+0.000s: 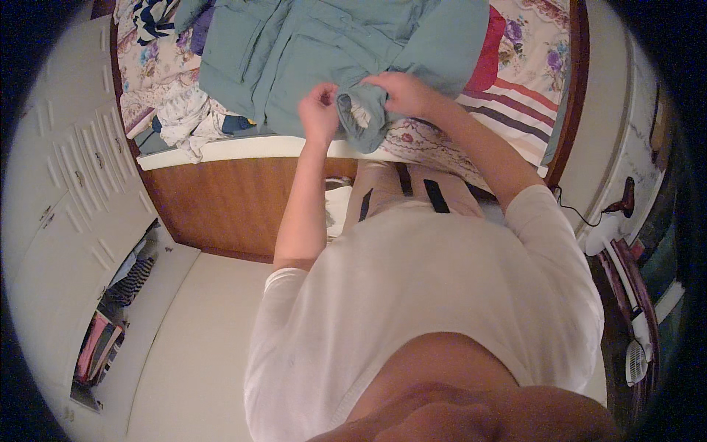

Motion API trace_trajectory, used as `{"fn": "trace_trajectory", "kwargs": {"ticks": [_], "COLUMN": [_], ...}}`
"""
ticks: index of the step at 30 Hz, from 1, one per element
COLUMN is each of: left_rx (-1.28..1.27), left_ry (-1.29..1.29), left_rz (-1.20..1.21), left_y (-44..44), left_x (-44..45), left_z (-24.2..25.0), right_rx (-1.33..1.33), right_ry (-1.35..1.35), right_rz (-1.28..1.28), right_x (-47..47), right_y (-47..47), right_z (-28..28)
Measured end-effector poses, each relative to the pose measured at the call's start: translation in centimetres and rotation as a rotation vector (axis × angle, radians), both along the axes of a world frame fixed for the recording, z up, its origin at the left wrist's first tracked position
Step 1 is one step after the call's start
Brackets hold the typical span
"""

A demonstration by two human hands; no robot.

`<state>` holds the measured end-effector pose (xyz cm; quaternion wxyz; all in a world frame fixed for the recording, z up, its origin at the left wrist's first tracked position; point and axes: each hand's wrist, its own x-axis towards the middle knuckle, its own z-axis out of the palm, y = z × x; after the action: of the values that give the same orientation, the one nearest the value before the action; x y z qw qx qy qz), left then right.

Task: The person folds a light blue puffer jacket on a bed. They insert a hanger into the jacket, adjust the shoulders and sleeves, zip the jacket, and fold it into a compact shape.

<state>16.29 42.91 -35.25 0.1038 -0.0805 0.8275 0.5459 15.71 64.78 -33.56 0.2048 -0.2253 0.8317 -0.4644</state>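
A teal garment [309, 66], which looks like a jacket, lies spread over the bed in front of me. Its sleeve end [362, 119] is raised near the bed's edge, with the round opening and a pale lining facing me. My right hand [402, 94] grips the sleeve from the right, thumb on top of the cloth. At the left side of the opening is my left hand [320, 113], its fingers curled at the cuff; whether it pinches the fabric cannot be made out.
A crumpled white patterned cloth [185, 119] lies left of the garment. Red fabric [489, 52] and a striped cloth [511, 108] are at the right. The wooden bed frame [221, 201] stands before me, with white cabinets [72, 160] at left and a hairbrush [636, 362] far right.
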Motion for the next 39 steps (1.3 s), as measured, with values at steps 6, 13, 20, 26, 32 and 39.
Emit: {"fn": "trace_trajectory", "kwargs": {"ticks": [6,13,20,26,32,39], "left_rx": [-0.012,-0.258,-0.523,-0.466,-0.448,-0.799], "left_ry": [-0.025,0.075,0.279,0.127,0.104,0.049], "left_rz": [-0.004,-0.113,-0.151,-0.096,-0.13,-0.518], "left_y": [0.0,1.4,1.9,1.6,1.5,0.3], "left_x": [-0.2,-0.8,-0.5,-0.9,0.1,1.8], "left_z": [1.5,6.0,5.1,5.0,3.8,0.5], "right_rx": [-0.144,0.126,0.472,0.326,-0.022,0.095], "right_ry": [0.149,0.086,-0.105,-0.006,0.146,-0.11], "right_rz": [0.013,0.001,-0.085,-0.197,-0.231,-0.24], "right_x": [0.6,-0.5,-2.2,-0.6,2.3,1.3], "right_y": [-1.8,-2.5,-5.2,-3.8,-3.5,-1.5], "right_z": [2.2,-0.1,-0.4,1.4,1.3,-0.1]}}
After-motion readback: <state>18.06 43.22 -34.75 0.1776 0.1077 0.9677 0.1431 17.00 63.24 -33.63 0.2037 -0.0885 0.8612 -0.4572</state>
